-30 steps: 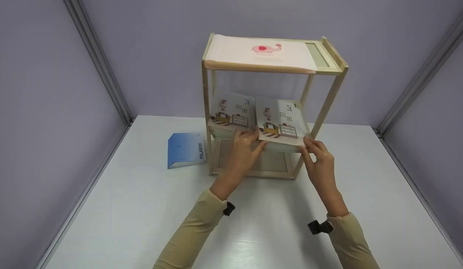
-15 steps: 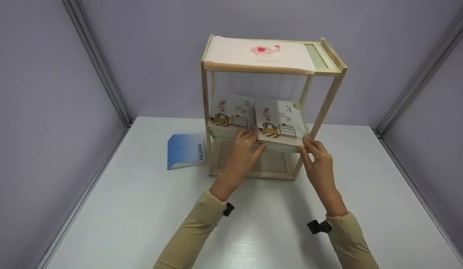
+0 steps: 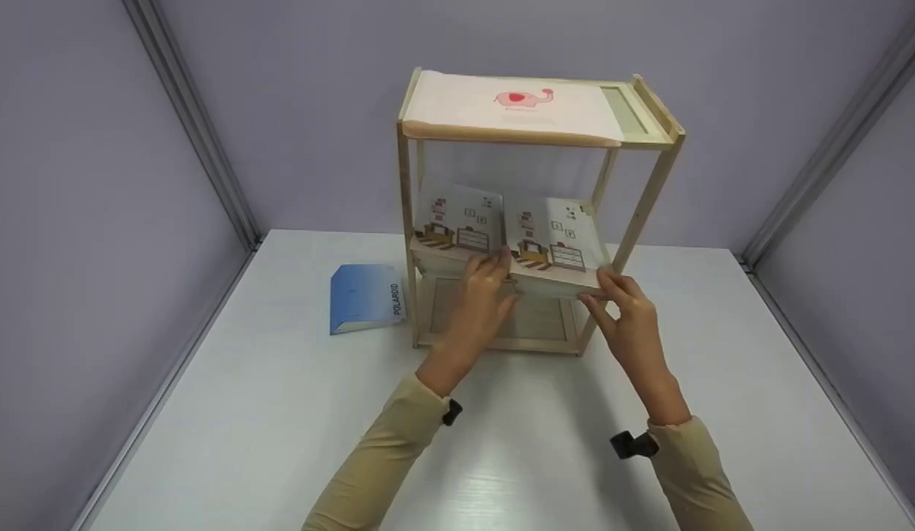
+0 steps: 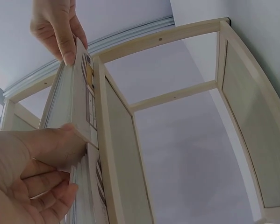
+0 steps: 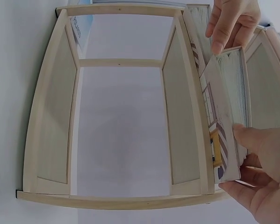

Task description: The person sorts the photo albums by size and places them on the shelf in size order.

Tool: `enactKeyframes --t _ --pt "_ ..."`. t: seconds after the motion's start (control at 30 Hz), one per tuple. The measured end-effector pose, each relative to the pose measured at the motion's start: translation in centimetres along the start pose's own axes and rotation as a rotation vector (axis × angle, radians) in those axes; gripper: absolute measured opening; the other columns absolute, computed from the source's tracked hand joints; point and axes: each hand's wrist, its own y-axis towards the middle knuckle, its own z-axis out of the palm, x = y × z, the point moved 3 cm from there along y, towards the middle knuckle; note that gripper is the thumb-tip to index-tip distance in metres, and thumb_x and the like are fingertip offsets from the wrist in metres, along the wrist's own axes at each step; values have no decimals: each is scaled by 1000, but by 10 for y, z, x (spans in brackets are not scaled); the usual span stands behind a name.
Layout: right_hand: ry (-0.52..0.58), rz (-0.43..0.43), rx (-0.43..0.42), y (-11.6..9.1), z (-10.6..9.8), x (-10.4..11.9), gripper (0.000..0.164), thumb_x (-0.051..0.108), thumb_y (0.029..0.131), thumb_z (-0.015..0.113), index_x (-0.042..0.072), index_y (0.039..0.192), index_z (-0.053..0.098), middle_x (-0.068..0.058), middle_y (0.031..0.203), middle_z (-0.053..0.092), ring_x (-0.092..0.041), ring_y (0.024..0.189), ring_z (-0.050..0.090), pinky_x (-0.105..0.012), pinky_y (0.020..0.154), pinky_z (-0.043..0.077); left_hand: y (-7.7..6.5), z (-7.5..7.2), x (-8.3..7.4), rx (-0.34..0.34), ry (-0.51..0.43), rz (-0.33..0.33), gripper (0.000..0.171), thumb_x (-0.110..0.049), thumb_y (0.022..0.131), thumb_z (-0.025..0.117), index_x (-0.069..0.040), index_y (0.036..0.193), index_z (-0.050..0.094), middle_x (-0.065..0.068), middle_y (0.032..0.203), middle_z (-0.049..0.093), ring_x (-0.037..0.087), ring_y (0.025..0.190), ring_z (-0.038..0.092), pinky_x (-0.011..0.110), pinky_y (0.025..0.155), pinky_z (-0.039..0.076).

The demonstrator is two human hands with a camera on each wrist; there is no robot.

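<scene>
Two matching picture books, each printed with a yellow truck, lie side by side on the shelf's middle tier: a left book and a right book. The right one's front edge juts forward. At its front left corner, beside the seam between the books, my left hand grips it, thumb at the page edges. My right hand pinches the front right corner. In the right wrist view, the pages of this thick book show between both hands.
A wooden shelf rack stands on the white table. A pink elephant book lies on its top tier. Left of the rack is a blue book lettered POLAROID. Walls enclose the table.
My right thumb has shifted left and slightly down along the right book's front edge. My left thumb has drawn slightly down. The books have barely moved.
</scene>
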Motion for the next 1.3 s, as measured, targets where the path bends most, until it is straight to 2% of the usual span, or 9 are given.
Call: enactKeyframes --t 0.2,0.47,0.83,1.1,1.3 --pt "0 0 13 0 0 -1 49 13 82 70 -3 125 55 -21 116 58 -34 108 58 -46 88 49 1 0 0 -2 22 -3 61 -19 79 74 -2 132 50 9 129 56 21 120 48 27 102 39" --pt "7 4 -10 2 2 -2 47 12 81 70 -2 124 57 -22 116 58 -36 107 58 -46 90 48 2 4 1 -8 49 -8 61 -20 80 73 -4 133 49 7 132 54 21 120 47 27 103 38" --pt "14 -1 -18 5 3 -4 47 8 80 71 -4 122 57 -21 114 58 -37 108 57 -46 90 48 5 6 2 -21 122 15 62 -24 81 72 -3 134 48 7 130 56 21 120 47 29 101 40" --pt "31 10 -20 7 4 -5 46 9 80 71 -3 122 57 -19 113 59 -35 107 58 -46 90 48 6 7 2 -42 129 5 62 -24 79 74 -4 133 50 6 129 57 22 119 48 32 96 45" --pt "31 27 -8 10 5 -4 47 7 79 72 -3 122 58 -19 113 59 -36 106 58 -48 90 47 5 7 1 -35 147 -9 63 -24 79 73 -4 134 48 5 130 56 20 120 48 30 98 42"
